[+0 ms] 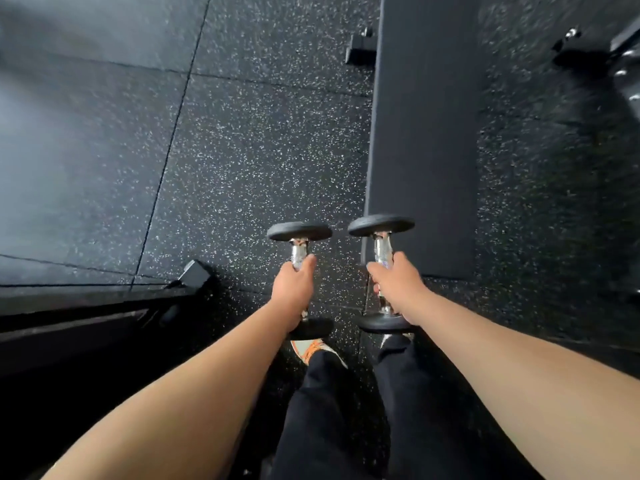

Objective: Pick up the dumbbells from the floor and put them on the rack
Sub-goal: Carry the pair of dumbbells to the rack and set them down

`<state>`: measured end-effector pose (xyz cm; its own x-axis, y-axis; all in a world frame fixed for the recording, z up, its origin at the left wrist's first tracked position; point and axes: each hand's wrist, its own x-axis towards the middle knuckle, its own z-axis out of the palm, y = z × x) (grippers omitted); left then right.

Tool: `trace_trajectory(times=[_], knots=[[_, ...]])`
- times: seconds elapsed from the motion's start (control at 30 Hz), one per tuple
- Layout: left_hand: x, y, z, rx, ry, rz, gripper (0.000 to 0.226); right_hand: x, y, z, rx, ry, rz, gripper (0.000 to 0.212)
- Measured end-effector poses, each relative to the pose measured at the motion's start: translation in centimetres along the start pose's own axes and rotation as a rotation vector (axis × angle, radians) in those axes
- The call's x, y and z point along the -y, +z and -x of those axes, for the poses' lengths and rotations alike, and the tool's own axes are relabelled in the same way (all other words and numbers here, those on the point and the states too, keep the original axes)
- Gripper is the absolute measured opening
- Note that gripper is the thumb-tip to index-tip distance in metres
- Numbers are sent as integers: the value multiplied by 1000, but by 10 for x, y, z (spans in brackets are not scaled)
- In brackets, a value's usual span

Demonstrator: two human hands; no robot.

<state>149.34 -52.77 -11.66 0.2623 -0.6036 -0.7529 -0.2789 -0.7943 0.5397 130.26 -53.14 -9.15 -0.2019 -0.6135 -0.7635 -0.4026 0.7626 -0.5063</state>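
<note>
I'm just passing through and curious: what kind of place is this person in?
Most likely a gym. Each hand, left hand and right hand, holds a dumbbell over speckled rubber floor tiles, with a long padded bench beside them.

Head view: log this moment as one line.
left hand: grips left dumbbell | right hand: grips right dumbbell | both off the floor | rack: not identifiable

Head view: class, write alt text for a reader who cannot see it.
Seen from above, a person's left hand and right hand each grip a dumbbell, left dumbbell and right dumbbell, over speckled floor, beside a dark bench.
</note>
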Motion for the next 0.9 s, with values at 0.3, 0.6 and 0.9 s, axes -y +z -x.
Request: trace_trajectory(times=[0.3, 0.6, 0.9], knots=[[-52, 111, 101, 241, 94, -241, 41, -121, -127, 71, -206, 170, -317, 37], [-104, 305, 219, 420, 223, -437, 41, -258, -283, 125, -385, 241, -693, 26], [-155, 479, 333, 669, 366, -680, 42, -366, -429, 193, -566, 221, -1042, 16]])
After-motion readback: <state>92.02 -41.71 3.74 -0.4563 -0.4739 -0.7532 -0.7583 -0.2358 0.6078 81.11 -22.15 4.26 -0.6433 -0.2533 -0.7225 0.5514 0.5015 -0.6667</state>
